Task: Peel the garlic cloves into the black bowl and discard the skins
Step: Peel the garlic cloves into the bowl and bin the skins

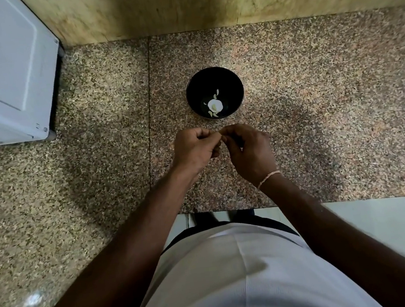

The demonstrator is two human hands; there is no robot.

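Observation:
The black bowl (214, 92) stands on the granite counter, a little beyond my hands. Inside it lie a white garlic piece (215, 105) and a few small pale bits. My left hand (194, 149) and my right hand (249, 151) meet just in front of the bowl, fingers curled, fingertips touching. Between the fingertips both hands pinch a small pale garlic clove (220, 136), which is mostly hidden by the fingers.
A white appliance (3, 72) sits at the back left of the counter (330, 113). A yellowish stone wall (204, 1) runs along the back. The counter's front edge lies near my body, with pale floor (386, 223) to the right.

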